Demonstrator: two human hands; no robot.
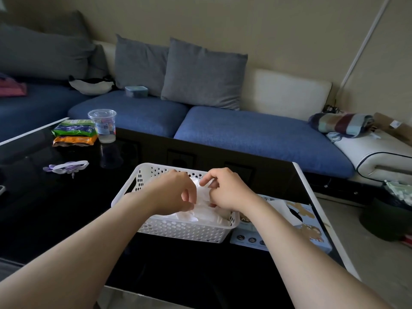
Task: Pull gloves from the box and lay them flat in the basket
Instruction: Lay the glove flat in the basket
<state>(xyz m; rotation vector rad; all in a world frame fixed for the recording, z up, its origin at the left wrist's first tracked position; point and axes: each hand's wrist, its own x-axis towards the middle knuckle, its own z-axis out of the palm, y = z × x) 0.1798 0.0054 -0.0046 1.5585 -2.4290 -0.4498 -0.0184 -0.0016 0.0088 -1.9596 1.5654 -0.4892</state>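
A white perforated basket (178, 230) stands on the black glossy table. Thin white gloves (202, 210) lie piled inside it. My left hand (172, 192) and my right hand (225, 190) are both over the basket, fingers curled, each pinching the top glove from its own side. The glove box (301, 221), light blue with cartoon pictures, lies flat just right of the basket, partly hidden by my right forearm.
On the table's far left are snack packets (73, 133), a clear plastic cup (103, 126) and a small purple and white object (66, 167). A blue sofa with grey cushions (200, 74) runs behind the table. A dark bin (388, 215) stands on the floor at right.
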